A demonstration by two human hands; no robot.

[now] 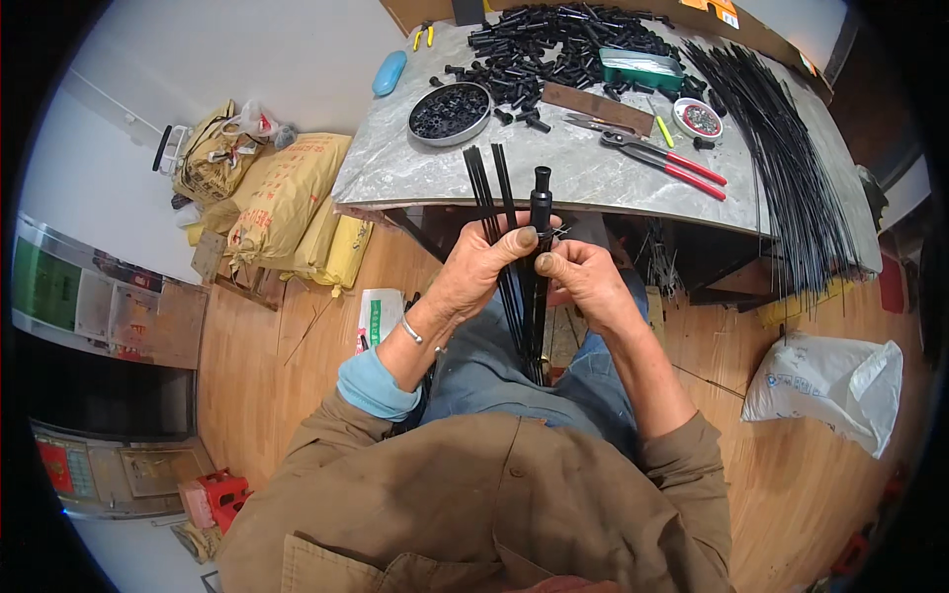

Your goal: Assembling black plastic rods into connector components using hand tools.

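In front of my lap, my left hand [481, 259] is closed around several thin black rods [481, 188], which fan upward past its fingers. A thicker black tube [541, 193] with a flared top stands upright between both hands, its lower part running down toward my knees. My left thumb presses at its side. Against the other side of the tube, my right hand [596, 285] is closed in a pinch. Thin wire-like ends [560, 231] stick out around the tube just above the right fingertips. What exactly that pinch holds is hidden.
Beyond my hands stands a grey table [386, 168] with a bowl of small black parts [450, 114], a heap of black plastic pieces [554, 49], red-handled pliers [672, 163] and long black rods [791, 148]. Yellow sacks [297, 193] lie left, a white bag [825, 385] right.
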